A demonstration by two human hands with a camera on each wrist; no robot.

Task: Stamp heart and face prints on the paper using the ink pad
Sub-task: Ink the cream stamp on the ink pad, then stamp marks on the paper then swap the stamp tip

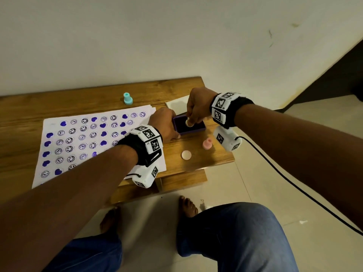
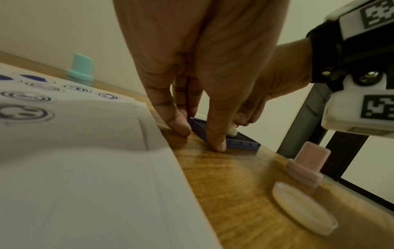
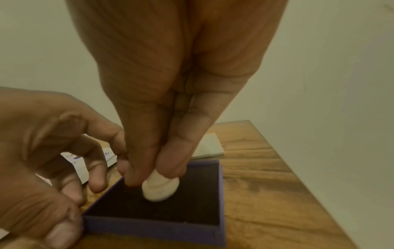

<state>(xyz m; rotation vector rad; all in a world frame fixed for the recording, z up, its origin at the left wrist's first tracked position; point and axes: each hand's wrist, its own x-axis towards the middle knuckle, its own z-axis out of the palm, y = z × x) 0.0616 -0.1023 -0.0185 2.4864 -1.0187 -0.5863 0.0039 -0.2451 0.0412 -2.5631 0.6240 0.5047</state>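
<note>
A purple ink pad (image 1: pixel 189 126) (image 2: pixel 232 141) (image 3: pixel 162 210) sits on the wooden table (image 1: pixel 198 165), right of the white paper (image 1: pixel 59 122) (image 2: pixel 85 168) covered with blue hearts and face prints. My right hand (image 1: pixel 193 112) (image 3: pixel 153 171) pinches a cream stamp (image 1: pixel 189 122) (image 3: pixel 160 188) (image 2: pixel 232 130), its face down on or just above the dark pad. My left hand (image 1: pixel 167 127) (image 2: pixel 200 134) holds the pad's left and near edges between thumb and fingertips.
A teal stamp (image 1: pixel 128 98) (image 2: pixel 80 70) stands behind the paper. A pink stamp (image 1: pixel 207 144) (image 2: pixel 307 163) and a round cream cap (image 1: pixel 186 155) (image 2: pixel 304 208) lie near the table's front right edge. The white lid (image 1: pixel 176 103) (image 3: pixel 210 144) lies behind the pad.
</note>
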